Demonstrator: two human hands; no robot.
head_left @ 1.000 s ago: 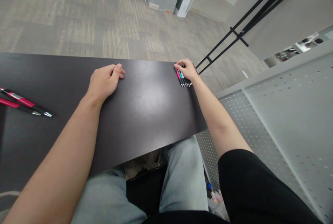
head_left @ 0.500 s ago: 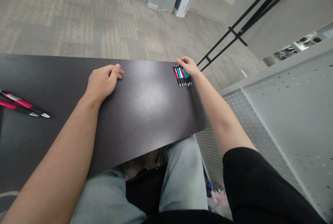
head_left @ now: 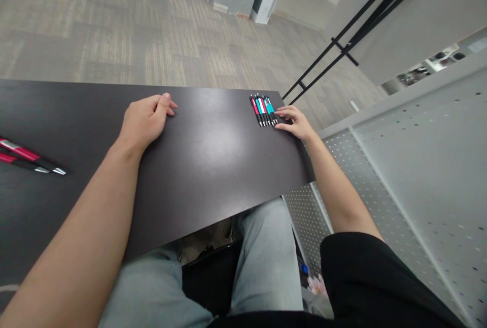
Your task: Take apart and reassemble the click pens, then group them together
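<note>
I see a dark table [head_left: 213, 165], carpet [head_left: 133, 28] beyond and a perforated panel [head_left: 429, 165] rightward. The pen row [head_left: 263, 109] lies near its far right corner, two red pens [head_left: 27, 154] at left. My left hand [head_left: 143, 121] rests loosely curled; its grip I can't tell. My right hand [head_left: 299, 124], thumb and fingers parted, has shifted from over the row's far end to its right side.

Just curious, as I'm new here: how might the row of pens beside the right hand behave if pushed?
The row of pens would probably spread or roll apart, since nothing visible binds them together. On the smooth-looking dark tabletop, they may slide easily. Slim and straight, each is likely light and stiff.
</note>
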